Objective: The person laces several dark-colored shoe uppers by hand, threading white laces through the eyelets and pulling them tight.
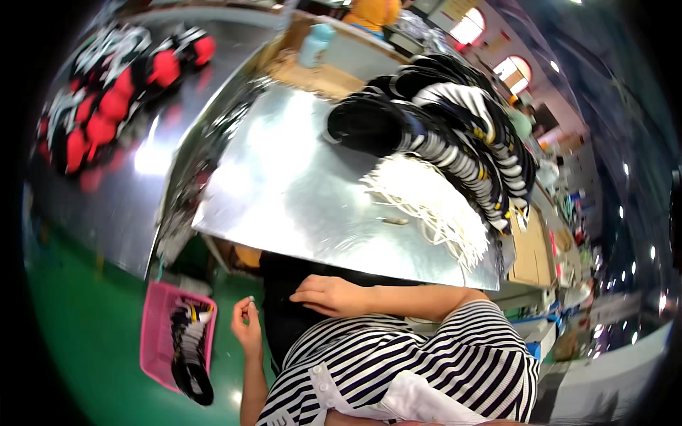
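My left hand [246, 328] is raised beside the dark cloth over my lap, its fingertips pinched around a tiny pale piece [251, 299] too small to name. Over the same dark cloth, below the table's front edge, my right hand [332, 295] has its fingers stretched loosely toward the left; nothing shows in it. A shiny metal tabletop [284, 192] lies in front of me. On it, a heap of white laces [419, 188] rests beside rows of nested black, white and yellow shoe uppers [455, 135]. A small tan object [393, 221] lies near the laces.
Down on the green floor at left, a pink basket [150, 341] holds more nested shoe uppers [189, 351]. Another metal table [135, 206] at far left carries red, black and white uppers [99, 117]. A light blue bottle [316, 45] stands at the table's back.
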`<action>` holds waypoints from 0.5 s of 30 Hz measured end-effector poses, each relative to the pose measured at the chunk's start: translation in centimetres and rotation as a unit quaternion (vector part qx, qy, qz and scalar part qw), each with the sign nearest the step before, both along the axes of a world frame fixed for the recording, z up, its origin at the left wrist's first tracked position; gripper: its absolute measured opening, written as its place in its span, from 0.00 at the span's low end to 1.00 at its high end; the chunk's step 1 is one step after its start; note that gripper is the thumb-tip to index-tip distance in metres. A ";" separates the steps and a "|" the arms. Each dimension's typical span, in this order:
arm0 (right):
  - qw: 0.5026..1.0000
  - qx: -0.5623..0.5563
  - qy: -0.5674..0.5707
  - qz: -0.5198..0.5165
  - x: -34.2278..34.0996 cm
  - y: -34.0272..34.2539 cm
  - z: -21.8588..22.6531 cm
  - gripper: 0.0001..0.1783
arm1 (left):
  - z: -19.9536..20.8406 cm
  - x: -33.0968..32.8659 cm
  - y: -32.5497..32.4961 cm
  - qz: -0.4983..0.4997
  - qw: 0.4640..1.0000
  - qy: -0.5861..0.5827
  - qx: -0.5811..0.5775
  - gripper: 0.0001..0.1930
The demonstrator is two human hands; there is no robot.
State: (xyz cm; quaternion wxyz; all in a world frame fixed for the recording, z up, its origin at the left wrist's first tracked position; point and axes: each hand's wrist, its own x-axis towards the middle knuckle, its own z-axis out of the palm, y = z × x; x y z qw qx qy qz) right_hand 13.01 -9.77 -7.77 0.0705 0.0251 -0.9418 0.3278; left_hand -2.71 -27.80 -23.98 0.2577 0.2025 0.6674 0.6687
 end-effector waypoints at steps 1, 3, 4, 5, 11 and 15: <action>0.998 0.001 0.021 -0.057 2.6 1.0 0.4 0.20 | 4.3 -0.3 2.0 -0.053 0.994 0.096 0.029 0.05; 0.986 0.019 0.068 -0.154 7.4 3.5 0.6 0.17 | 10.5 -0.3 6.7 -0.147 0.958 0.234 0.074 0.05; 0.974 0.025 0.071 -0.216 9.7 4.8 0.6 0.15 | 12.8 0.1 9.3 -0.195 0.938 0.274 0.088 0.05; 0.962 0.046 0.084 -0.254 10.9 5.9 1.3 0.14 | 15.0 0.4 11.4 -0.237 0.913 0.316 0.099 0.06; 0.911 0.156 0.125 -0.359 15.8 12.7 1.7 0.19 | 19.5 6.0 30.7 -0.363 0.850 0.371 0.086 0.18; 0.895 0.177 0.090 -0.400 16.5 14.2 -1.0 0.21 | 16.2 8.7 45.2 -0.344 0.859 0.377 0.039 0.28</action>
